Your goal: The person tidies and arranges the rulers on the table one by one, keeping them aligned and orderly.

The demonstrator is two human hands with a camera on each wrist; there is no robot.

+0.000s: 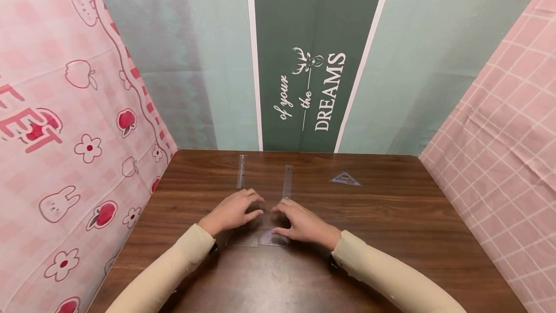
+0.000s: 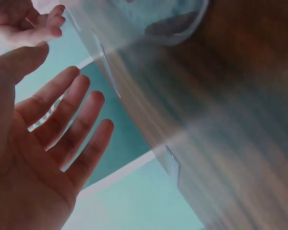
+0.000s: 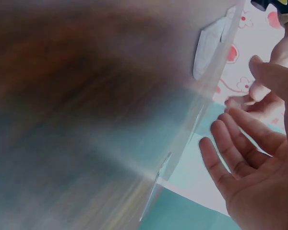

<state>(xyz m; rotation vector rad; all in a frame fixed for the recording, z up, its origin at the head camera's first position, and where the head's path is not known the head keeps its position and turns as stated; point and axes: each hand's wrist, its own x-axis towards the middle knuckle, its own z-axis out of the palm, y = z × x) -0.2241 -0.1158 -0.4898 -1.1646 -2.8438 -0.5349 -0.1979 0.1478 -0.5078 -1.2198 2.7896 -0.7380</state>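
Observation:
Both hands are above the table in the head view, facing each other with loosely bent fingers and nothing held. Below my left hand [image 1: 232, 210] lies a clear plastic piece [image 1: 246, 241], partly hidden, its exact kind unclear. A clear protractor [image 1: 267, 238] lies beside it, partly covered from view by the thumb of my right hand [image 1: 306, 223]. The wrist views show the left palm [image 2: 43, 158] and the right palm [image 3: 259, 187] bare. Beyond the right fingertips is a clear ruler [image 1: 288, 180]; another ruler [image 1: 241, 172] lies past the left hand.
Toward the back right of the wooden table [image 1: 391, 235] lies a clear set square [image 1: 345, 179]. A green curtain [image 1: 299, 13] hangs behind the table's far edge, with pink patterned cloths [image 1: 100, 149] at both sides. A dark band [image 1: 213, 248] shows at the left cuff.

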